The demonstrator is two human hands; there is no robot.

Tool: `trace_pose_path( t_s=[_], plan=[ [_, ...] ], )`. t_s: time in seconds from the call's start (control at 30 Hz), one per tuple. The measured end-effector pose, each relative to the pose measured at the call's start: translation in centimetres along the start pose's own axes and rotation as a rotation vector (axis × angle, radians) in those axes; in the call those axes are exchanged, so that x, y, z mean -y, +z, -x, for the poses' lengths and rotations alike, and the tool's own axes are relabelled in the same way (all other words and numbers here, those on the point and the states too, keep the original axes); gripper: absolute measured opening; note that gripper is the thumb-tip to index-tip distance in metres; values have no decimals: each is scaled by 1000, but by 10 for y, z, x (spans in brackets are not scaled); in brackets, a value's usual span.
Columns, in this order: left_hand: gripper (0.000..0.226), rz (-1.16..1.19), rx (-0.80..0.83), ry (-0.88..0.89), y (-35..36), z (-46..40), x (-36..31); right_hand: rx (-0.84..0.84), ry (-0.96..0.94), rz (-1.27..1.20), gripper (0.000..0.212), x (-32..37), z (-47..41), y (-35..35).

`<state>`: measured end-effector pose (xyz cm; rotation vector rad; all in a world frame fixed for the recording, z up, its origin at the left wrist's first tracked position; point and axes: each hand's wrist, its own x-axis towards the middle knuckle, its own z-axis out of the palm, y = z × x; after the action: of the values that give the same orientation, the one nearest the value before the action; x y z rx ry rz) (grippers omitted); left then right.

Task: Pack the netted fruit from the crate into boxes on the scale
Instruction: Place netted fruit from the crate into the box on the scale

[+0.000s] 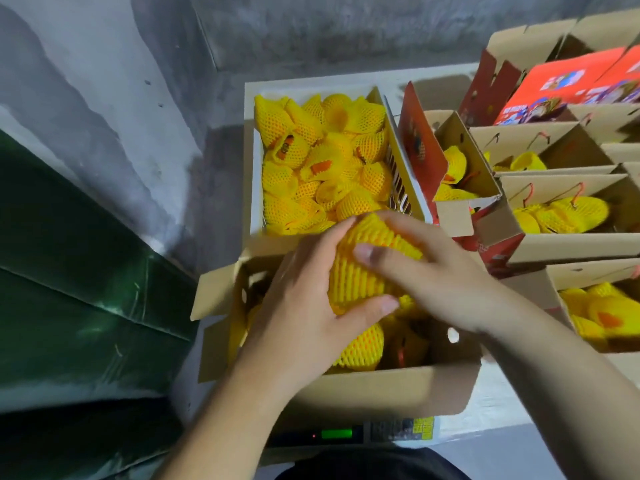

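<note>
We see the left hand (304, 289) and right hand (429, 271) both curled around one netted fruit (363, 268), held above the open box (381, 389) on the scale (346, 434). Beyond the fingers lies the full crate (322, 161); right of the right hand stand filled boxes (554, 209).

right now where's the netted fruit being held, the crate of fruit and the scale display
netted fruit (360, 268): head view, on the yellow foam net between both hands
crate (255, 188): head view, on its left white wall
scale display (336, 434): head view, on the lit green screen
</note>
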<state>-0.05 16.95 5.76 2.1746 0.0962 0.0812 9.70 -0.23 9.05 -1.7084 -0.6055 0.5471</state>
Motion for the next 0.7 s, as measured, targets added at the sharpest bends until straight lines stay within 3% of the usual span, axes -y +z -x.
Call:
trace_pose_path(
  t_s=[0.17, 0.27, 0.37, 0.53, 0.63, 0.7],
  plan=[
    [59, -131, 7, -86, -7, -6, 21, -153, 2, 173, 17, -20, -80, -53],
    [50, -200, 7, -90, -2, -13, 25, -171, 210, 556, 54, -56, -137, -80],
    [45, -223, 27, -116, 5, -18, 30, 40, 446, 965, 85, -82, -180, -85],
    [39, -129, 27, -132, 9, -21, 35, 107, 3, 1263, 102, -96, -255, -47],
    [43, -198, 18, -156, 12, -25, 31, 219, 97, 1382, 109, -104, -288, -29],
    [46, -212, 29, -164, 12, -27, 29, 200, 192, 1402, 99, -109, -299, -21]
  ],
)
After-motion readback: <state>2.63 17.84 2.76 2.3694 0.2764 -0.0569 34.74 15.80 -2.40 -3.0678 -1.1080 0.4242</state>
